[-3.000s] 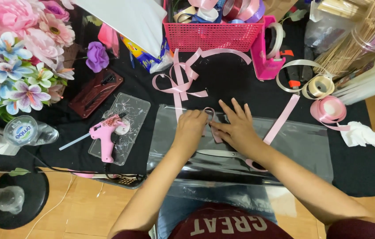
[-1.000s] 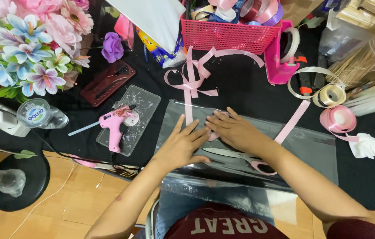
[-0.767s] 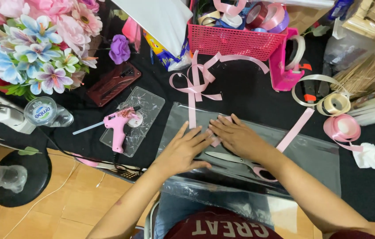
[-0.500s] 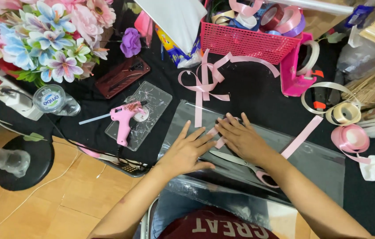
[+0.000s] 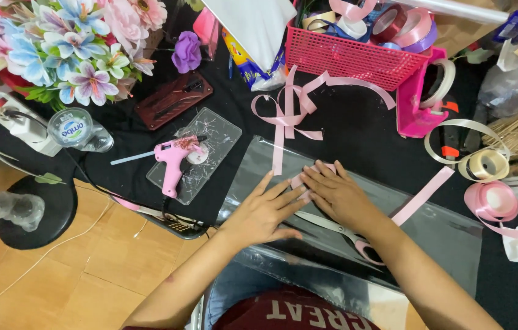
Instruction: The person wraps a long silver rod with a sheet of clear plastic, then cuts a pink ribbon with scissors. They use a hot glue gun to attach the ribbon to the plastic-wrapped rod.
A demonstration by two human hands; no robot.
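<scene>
My left hand (image 5: 265, 211) lies flat with fingers spread on a clear plastic sheet (image 5: 442, 238) spread over the black table. My right hand (image 5: 341, 197) rests beside it, fingers together, pressing a small piece of pink ribbon (image 5: 300, 181) that peeks out between both hands. Scissors with pink handles (image 5: 347, 235) lie on the sheet just under my right wrist. A pink ribbon bow (image 5: 288, 113) with long tails lies just beyond my fingers, and a loose pink ribbon strip (image 5: 424, 195) runs past my right forearm.
A pink glue gun (image 5: 173, 160) sits on a clear tray to the left, near a water bottle (image 5: 79, 129) and artificial flowers (image 5: 69, 49). A pink basket of ribbon rolls (image 5: 357, 55), a pink tape dispenser (image 5: 421, 98) and ribbon spools (image 5: 491, 201) stand at the back right.
Both hands have shifted from gripping at the sheet's far edge to lying flat on it, the left fingers spreading. The view has drifted, so everything sits further right and lower.
</scene>
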